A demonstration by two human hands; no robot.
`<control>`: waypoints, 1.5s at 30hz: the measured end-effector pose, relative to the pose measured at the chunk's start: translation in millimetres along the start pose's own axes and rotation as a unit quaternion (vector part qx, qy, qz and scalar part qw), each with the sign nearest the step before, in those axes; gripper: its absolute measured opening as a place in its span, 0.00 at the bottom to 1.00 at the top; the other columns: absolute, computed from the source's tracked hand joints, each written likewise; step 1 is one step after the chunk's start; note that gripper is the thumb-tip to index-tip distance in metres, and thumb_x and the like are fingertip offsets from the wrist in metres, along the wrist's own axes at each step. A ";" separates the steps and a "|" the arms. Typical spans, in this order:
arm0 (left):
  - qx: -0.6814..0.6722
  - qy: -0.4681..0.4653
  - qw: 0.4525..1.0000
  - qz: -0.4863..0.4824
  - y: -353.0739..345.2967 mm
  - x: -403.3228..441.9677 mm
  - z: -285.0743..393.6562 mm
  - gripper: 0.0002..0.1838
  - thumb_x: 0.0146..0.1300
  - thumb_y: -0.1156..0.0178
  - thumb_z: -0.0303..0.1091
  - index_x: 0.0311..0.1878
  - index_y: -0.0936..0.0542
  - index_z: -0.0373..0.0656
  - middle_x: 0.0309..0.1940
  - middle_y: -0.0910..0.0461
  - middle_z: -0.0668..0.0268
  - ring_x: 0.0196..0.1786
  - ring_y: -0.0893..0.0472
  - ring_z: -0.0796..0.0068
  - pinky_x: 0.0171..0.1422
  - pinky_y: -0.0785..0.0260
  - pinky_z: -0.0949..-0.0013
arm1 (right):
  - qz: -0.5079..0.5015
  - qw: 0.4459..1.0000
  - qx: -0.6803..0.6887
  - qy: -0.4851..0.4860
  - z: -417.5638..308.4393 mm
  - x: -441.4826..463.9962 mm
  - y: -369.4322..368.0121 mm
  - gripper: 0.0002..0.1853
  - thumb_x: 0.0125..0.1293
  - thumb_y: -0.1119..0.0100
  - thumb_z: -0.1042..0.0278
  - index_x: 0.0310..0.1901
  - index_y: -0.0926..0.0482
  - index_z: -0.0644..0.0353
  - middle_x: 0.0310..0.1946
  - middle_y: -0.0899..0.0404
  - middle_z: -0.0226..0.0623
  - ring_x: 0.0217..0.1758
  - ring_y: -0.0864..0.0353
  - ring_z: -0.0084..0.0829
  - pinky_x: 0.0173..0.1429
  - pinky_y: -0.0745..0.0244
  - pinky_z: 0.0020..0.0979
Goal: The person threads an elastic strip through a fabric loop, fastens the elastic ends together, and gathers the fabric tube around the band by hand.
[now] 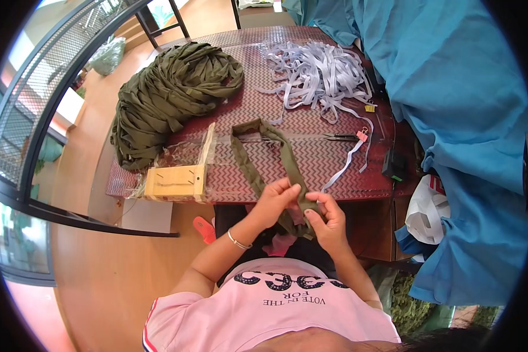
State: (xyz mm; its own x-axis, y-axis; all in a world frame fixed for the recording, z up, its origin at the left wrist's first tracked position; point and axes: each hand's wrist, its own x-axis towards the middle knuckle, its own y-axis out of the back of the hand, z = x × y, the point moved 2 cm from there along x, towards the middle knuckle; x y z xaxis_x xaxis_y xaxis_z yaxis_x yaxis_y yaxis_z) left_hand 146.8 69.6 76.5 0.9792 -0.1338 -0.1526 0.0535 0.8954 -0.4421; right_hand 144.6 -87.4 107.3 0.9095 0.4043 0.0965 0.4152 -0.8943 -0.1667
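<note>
A loop of olive-green fabric band [287, 155] lies partly on the table and hangs over its front edge toward my lap. My left hand [274, 203], with a bangle at the wrist, pinches the band near the table edge. Just to the right, my right hand [330, 222] grips the same band between thumb and fingers, a little lower down. The lower end of the loop is partly hidden behind my hands.
A big pile of olive-green bands [170, 88] lies at the back left, white elastic strips [320, 76] at the back right. A wooden block with nails [175, 182] sits at the front left. Thread snips [340, 137], a pink clip [362, 135] and a black box [392, 165] lie at right.
</note>
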 end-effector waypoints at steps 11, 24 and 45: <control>-0.006 -0.003 0.999 0.053 2.7 -17.2 -8.9 0.08 0.68 0.45 0.36 0.40 0.24 0.41 0.31 0.20 0.67 0.28 0.21 0.80 0.34 0.26 0.77 | -0.013 0.997 -0.078 -0.020 5.4 -20.2 10.5 0.11 0.66 0.44 0.73 0.49 0.28 0.64 0.29 0.27 0.23 0.30 0.32 0.11 0.34 0.37 0.16; -0.145 0.028 0.989 -0.007 -42.0 -51.7 -53.7 0.04 0.69 0.46 0.31 0.40 0.24 0.42 0.31 0.20 0.69 0.28 0.21 0.81 0.31 0.27 0.79 | 0.048 0.993 -0.101 0.033 0.0 -50.6 8.8 0.17 0.61 0.40 0.73 0.22 0.40 0.61 0.18 0.33 0.28 0.22 0.35 0.16 0.27 0.40 0.23; -0.155 -0.105 0.982 -0.036 -72.0 -114.9 -15.7 0.07 0.68 0.46 0.33 0.44 0.25 0.43 0.36 0.20 0.66 0.41 0.19 0.71 0.49 0.24 0.65 | 0.002 0.953 -0.115 0.279 -28.1 -123.8 51.1 0.07 0.67 0.47 0.68 0.34 0.25 0.62 0.27 0.27 0.31 0.30 0.31 0.23 0.35 0.35 0.25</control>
State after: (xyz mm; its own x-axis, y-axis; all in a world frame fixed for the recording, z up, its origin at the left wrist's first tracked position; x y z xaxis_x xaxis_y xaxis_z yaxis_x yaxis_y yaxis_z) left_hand 27.4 13.8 112.1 0.9956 -0.0714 0.0602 0.0931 0.7108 -0.6972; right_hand 52.7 -188.5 114.4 0.7320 0.2939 0.6146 0.3389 -0.9397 0.0457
